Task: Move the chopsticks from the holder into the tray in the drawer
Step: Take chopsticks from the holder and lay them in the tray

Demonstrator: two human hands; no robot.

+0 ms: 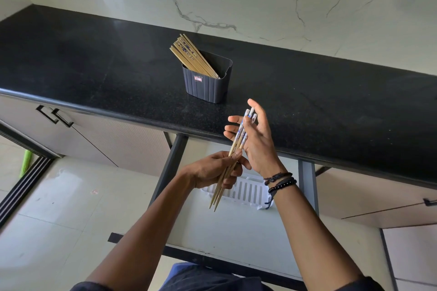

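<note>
A dark ribbed holder stands on the black counter, with several wooden chopsticks leaning out of it to the upper left. Below the counter edge, over the pulled-out drawer, I hold a small bundle of chopsticks with blue-and-white patterned tops. My left hand grips the bundle near its middle. My right hand is spread, its thumb and palm resting against the patterned upper ends. A white slotted tray lies in the drawer, partly hidden behind my hands.
A white marble wall rises behind the counter. Cabinet doors with black handles are at the left, another cabinet at the right. The drawer's dark front edge is close to my body. A green object stands by the floor track at the left.
</note>
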